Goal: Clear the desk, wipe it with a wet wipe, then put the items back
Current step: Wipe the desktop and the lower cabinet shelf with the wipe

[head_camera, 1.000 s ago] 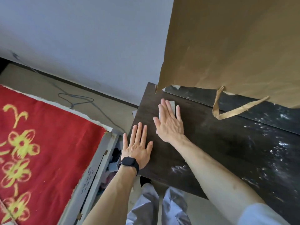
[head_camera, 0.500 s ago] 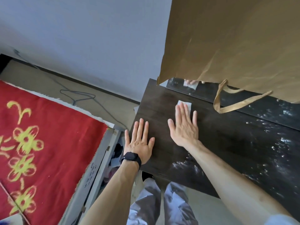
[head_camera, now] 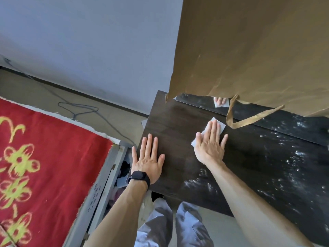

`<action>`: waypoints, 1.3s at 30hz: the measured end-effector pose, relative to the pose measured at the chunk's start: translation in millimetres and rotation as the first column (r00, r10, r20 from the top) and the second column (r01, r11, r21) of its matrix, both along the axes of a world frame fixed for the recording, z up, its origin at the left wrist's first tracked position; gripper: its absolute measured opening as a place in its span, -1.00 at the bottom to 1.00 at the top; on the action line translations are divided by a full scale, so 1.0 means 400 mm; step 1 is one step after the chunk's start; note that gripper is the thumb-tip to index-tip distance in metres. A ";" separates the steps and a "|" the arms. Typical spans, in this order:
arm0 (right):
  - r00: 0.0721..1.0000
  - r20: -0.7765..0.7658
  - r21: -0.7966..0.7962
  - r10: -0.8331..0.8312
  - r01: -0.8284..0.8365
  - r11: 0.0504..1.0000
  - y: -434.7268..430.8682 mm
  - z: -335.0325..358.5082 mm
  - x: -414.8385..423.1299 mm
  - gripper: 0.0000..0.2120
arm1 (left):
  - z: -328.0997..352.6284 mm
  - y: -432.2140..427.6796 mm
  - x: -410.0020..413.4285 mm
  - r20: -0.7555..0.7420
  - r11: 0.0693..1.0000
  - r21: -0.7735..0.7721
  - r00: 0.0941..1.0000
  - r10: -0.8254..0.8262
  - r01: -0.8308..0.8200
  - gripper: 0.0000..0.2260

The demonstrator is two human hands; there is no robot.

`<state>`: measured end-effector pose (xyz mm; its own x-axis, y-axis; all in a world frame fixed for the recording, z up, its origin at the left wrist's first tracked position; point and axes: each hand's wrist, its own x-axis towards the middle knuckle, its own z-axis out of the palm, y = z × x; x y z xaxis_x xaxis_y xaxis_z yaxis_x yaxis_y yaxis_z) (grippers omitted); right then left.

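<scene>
1. Overhead, a big brown paper bag [head_camera: 249, 59] fills the far right. Its lower edge hangs over the far side of the bench [head_camera: 178, 125], and its loose handle [head_camera: 249, 120] droops just beyond the wiping hand. Whether the handle touches the surface cannot be told.
2. To the left lies a red cover with yellow flowers [head_camera: 44, 157], well apart from the work.
3. The bench is a dark wood top with nothing standing on the part in view, so the clearing step looks done. Its left portion appears clean, while pale dusty specks [head_camera: 284, 166] cover the right and near-right stretch.
4. The left hand [head_camera: 147, 157] rests flat at the near left corner, fingers straight and spread, gripping nothing. It seems to be a brace.
5. The right hand [head_camera: 211, 141] lies flat mid-bench, fingers straight and together, pressing down rather than pinching.
6. The wet wipe [head_camera: 219, 124] is trapped under those fingers, its white corners showing past the fingertips and beside the thumb.
7. Judgement: wiping is the step in hand, perhaps a third done. The next move calls for sweeping the wipe rightward through the specks with steady pressure, steering clear of the dangling handle.
</scene>
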<state>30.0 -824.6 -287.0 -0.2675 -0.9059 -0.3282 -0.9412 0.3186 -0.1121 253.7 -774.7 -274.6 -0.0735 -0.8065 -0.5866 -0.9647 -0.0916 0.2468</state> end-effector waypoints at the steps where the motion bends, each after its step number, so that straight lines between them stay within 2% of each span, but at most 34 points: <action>1: 0.999 0.005 -0.006 0.037 -0.037 0.999 -0.001 0.001 0.036 -0.37 | -0.001 0.000 0.000 -0.001 1.000 -0.004 1.000 0.001 -0.001 -0.45; 5: 0.933 0.107 -0.077 0.345 -0.338 0.938 -0.016 -0.010 0.222 -0.39 | -0.003 0.003 -0.001 0.033 1.000 -0.029 0.999 -0.011 0.012 -0.45; 8: 0.897 0.104 -0.087 0.431 -0.423 0.902 -0.014 -0.009 0.213 -0.42 | 0.003 0.001 -0.004 0.038 1.000 -0.014 0.999 -0.012 0.012 -0.46; 10: 0.933 0.091 -0.071 0.348 -0.343 0.937 -0.016 -0.013 0.116 -0.43 | 0.008 -0.003 -0.003 0.025 1.000 0.004 1.000 -0.011 0.011 -0.46; 13: 0.999 0.038 -0.038 -0.010 0.011 0.999 -0.018 -0.007 -0.077 -0.41 | 0.007 -0.001 -0.003 0.026 1.000 0.001 1.000 -0.015 0.015 -0.45; 15: 0.975 0.011 0.027 -0.224 0.223 0.974 -0.015 0.008 -0.177 -0.38 | 0.007 0.001 -0.002 0.022 1.000 -0.007 1.000 -0.009 0.010 -0.45; 17: 0.953 -0.014 0.034 -0.302 0.302 0.953 -0.013 0.012 -0.199 -0.37 | 0.005 0.001 -0.002 0.022 1.000 -0.018 1.000 -0.008 0.008 -0.45; 19: 0.966 0.007 0.004 -0.260 0.260 0.966 -0.016 0.005 -0.132 -0.36 | 0.006 0.000 -0.005 0.022 1.000 -0.010 1.000 -0.012 0.013 -0.45; 22: 0.999 0.043 -0.074 0.027 -0.024 0.997 -0.028 -0.018 0.032 -0.38 | 0.010 0.000 -0.005 0.037 1.000 -0.009 0.999 -0.015 0.015 -0.44; 24: 0.977 0.065 -0.089 0.205 -0.199 0.976 -0.052 -0.017 0.083 -0.39 | 0.015 -0.001 -0.008 0.041 1.000 -0.001 0.999 -0.012 0.012 -0.45; 26: 0.947 0.071 -0.086 0.312 -0.306 0.948 -0.070 -0.010 0.058 -0.41 | 0.017 0.000 -0.011 0.043 1.000 0.002 0.999 -0.005 0.005 -0.45; 28: 0.961 0.074 -0.072 0.265 -0.260 0.963 -0.073 -0.001 -0.015 -0.43 | 0.017 -0.003 -0.012 0.044 1.000 0.001 0.999 -0.007 0.007 -0.45; 30: 0.995 0.068 -0.038 0.071 -0.069 0.997 -0.052 0.000 -0.109 -0.42 | 0.014 -0.002 -0.012 0.050 1.000 -0.010 0.999 -0.010 0.011 -0.45; 32: 0.990 0.057 0.018 -0.128 0.127 0.992 -0.011 0.006 -0.194 -0.39 | 0.010 0.002 -0.011 0.049 0.999 -0.030 0.999 -0.010 0.011 -0.44; 35: 0.957 0.037 0.026 -0.289 0.288 0.957 0.047 0.004 -0.211 -0.37 | 0.002 0.004 -0.008 0.038 0.998 -0.064 0.999 -0.002 0.004 -0.44; 37: 0.963 0.061 0.016 -0.264 0.264 0.964 0.048 -0.006 -0.136 -0.37 | -0.001 0.005 -0.008 0.044 0.998 -0.060 0.999 -0.003 0.006 -0.44; 39: 0.992 0.097 -0.045 -0.076 0.080 0.996 0.043 -0.013 -0.020 -0.37 | -0.004 0.006 -0.010 0.039 0.998 -0.061 0.999 -0.002 0.004 -0.45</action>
<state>22.0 -807.5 -292.3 -0.3077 -0.8991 -0.3114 -0.8980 0.3826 -0.2173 249.8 -772.4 -276.2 -0.0541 -0.8410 -0.5383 -0.9741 -0.0742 0.2138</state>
